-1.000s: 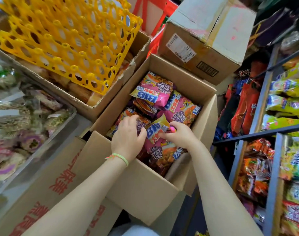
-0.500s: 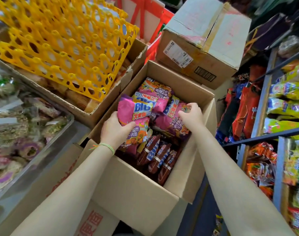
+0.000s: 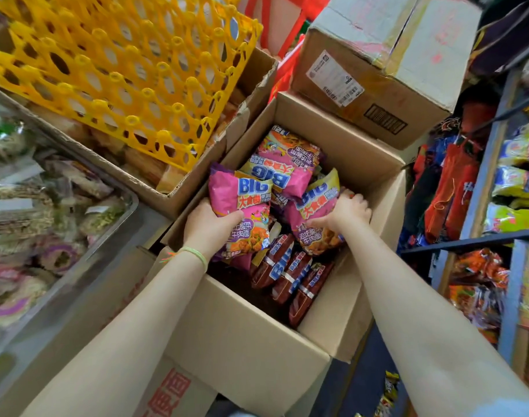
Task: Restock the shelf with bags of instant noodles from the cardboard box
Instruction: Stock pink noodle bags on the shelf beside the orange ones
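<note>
Gripping one pink noodle bag (image 3: 242,212) in your left hand (image 3: 209,227), you are clamping your right hand (image 3: 344,213) on a second bag (image 3: 316,215), both inside the open cardboard box (image 3: 227,332). Many bags are remaining there; the shelf (image 3: 483,236) at right is awaiting them.

Cluttered shop interior under even, diffuse light. Beyond the left hand, stacked yellow plastic egg trays (image 3: 118,70) rest on an open carton (image 3: 173,188). Left of the left forearm, a metal tray (image 3: 106,233) holds clear-wrapped goods. Beyond the right hand, a taped, closed carton (image 3: 374,73) carries a white shipping label (image 3: 335,78); red framing (image 3: 283,70) shows just behind it. A dark strip of floor (image 3: 356,383) appears below the right forearm.
</note>
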### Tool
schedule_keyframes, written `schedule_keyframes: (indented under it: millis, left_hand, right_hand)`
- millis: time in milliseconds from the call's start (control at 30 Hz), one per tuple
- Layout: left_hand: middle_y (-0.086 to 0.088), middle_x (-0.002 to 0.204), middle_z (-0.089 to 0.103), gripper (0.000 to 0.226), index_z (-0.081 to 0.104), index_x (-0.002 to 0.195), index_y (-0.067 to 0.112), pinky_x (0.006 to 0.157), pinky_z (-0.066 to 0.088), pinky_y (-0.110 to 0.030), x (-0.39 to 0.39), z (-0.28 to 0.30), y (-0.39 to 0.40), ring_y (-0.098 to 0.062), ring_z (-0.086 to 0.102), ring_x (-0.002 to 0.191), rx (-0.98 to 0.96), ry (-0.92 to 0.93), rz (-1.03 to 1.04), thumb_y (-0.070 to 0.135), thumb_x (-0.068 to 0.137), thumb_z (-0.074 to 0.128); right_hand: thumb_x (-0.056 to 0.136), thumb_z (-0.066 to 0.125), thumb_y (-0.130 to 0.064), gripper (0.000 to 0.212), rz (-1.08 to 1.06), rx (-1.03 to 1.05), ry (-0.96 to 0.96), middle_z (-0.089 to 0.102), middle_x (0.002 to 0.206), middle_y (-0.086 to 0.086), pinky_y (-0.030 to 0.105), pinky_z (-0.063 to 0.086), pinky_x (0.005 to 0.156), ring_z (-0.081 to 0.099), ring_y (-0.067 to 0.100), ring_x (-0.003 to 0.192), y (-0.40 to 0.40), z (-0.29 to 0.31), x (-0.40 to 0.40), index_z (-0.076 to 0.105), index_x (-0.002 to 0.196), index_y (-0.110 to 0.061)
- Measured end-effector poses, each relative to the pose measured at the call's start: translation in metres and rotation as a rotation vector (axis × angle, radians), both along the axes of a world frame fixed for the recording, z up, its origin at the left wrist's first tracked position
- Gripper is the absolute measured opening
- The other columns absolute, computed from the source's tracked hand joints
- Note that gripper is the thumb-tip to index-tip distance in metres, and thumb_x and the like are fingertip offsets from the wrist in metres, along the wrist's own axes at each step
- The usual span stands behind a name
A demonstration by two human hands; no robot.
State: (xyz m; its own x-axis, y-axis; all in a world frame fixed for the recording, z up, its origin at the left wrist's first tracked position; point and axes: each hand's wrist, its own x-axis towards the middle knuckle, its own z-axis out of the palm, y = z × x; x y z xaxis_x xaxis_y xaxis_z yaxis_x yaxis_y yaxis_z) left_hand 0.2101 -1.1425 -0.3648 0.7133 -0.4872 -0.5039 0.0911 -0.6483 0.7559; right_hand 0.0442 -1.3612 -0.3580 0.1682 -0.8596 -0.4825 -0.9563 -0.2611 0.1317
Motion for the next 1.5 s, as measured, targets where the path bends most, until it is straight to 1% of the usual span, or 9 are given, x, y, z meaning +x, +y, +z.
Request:
schedule_keyframes:
  millis: [200,333,433,533,733,900,1100,1400,1500]
  left_hand:
    - [-0.006,0.109,0.073,0.050,0.066,0.115,0.014,0.091,0.056,-0.041,-0.001,0.004,-0.002,-0.025,0.070,0.096,-0.017,-0.024,-0.030,0.042,0.076,0.078]
    - [-0.005,0.108,0.072,0.051,0.063,0.116,0.015,0.089,0.057,-0.040,-0.004,0.010,-0.002,-0.024,0.070,0.095,-0.031,-0.043,-0.040,0.044,0.076,0.077]
    - [0.003,0.096,0.069,0.041,0.060,0.111,0.018,0.072,0.053,-0.028,-0.013,0.021,-0.003,-0.015,0.066,0.083,-0.077,-0.119,-0.079,0.041,0.081,0.075]
    - [0.012,0.087,0.066,0.030,0.060,0.102,0.023,0.066,0.047,-0.025,-0.029,0.040,-0.005,-0.007,0.063,0.079,-0.200,-0.140,-0.066,0.038,0.081,0.076]
    - [-0.003,0.101,0.076,0.021,0.068,0.105,0.026,0.090,0.057,-0.045,-0.091,0.092,-0.028,-0.022,0.072,0.095,-0.549,0.286,-0.185,0.035,0.087,0.073]
    - [0.003,0.108,0.075,0.035,0.066,0.120,0.030,0.099,0.052,-0.043,-0.157,0.139,-0.043,-0.017,0.071,0.102,-0.542,0.526,-0.461,0.052,0.098,0.049]
    - [0.002,0.077,0.077,0.039,0.064,0.110,0.020,0.055,0.057,-0.019,-0.263,0.189,-0.028,-0.008,0.073,0.065,-0.443,0.818,-0.888,0.048,0.095,0.042]
    - [-0.002,0.113,0.074,0.075,0.054,0.130,0.021,0.087,0.058,-0.035,-0.478,0.245,0.048,-0.019,0.072,0.097,-0.483,0.855,-1.345,0.040,0.062,0.077]
    - [0.000,0.133,0.063,0.103,0.049,0.138,0.022,0.102,0.048,-0.043,-0.552,0.279,0.096,-0.023,0.062,0.119,-0.538,0.764,-1.473,0.062,0.049,0.079]
  right_hand:
    - [0.061,0.092,-0.046,0.115,-0.304,0.169,-0.311,0.049,0.141,0.013,0.043,0.046,0.102,0.050,0.031,0.130,0.014,-0.003,-0.002,0.028,0.146,-0.004]
    - [0.035,0.089,-0.070,0.105,-0.300,0.232,-0.476,0.068,0.114,-0.001,0.038,0.059,0.083,0.068,0.021,0.101,0.030,0.018,-0.007,0.057,0.119,-0.017]
    - [0.063,0.087,-0.050,0.056,-0.246,0.140,-0.694,0.069,0.097,-0.009,0.034,0.057,0.078,0.068,0.012,0.088,0.058,0.062,-0.035,0.061,0.105,-0.024]
    - [0.076,0.085,-0.024,0.044,-0.432,0.304,-1.156,0.075,0.104,-0.001,0.029,0.059,0.073,0.074,0.016,0.091,0.090,0.114,-0.072,0.065,0.115,-0.019]
    - [0.081,0.067,-0.031,0.047,-0.659,0.451,-1.479,0.073,0.115,0.009,0.036,0.060,0.074,0.072,0.028,0.102,0.120,0.155,-0.129,0.060,0.124,-0.014]
    - [0.083,0.066,-0.031,0.042,-0.749,0.360,-1.577,0.075,0.112,0.006,0.034,0.061,0.069,0.074,0.023,0.094,0.146,0.181,-0.192,0.059,0.123,-0.022]
    - [0.072,0.073,-0.043,0.073,-0.854,0.166,-1.602,0.073,0.116,-0.001,0.046,0.053,0.097,0.072,0.021,0.103,0.200,0.198,-0.288,0.046,0.138,-0.032]
    - [0.093,0.063,-0.014,0.025,-0.987,-0.508,-1.709,0.070,0.090,-0.021,0.009,0.051,0.060,0.070,-0.006,0.072,0.364,0.270,-0.479,0.056,0.109,-0.033]
    - [0.087,0.071,-0.014,0.032,-1.007,-0.788,-1.697,0.076,0.096,-0.010,0.025,0.059,0.066,0.073,0.011,0.085,0.435,0.298,-0.535,0.058,0.112,-0.030]
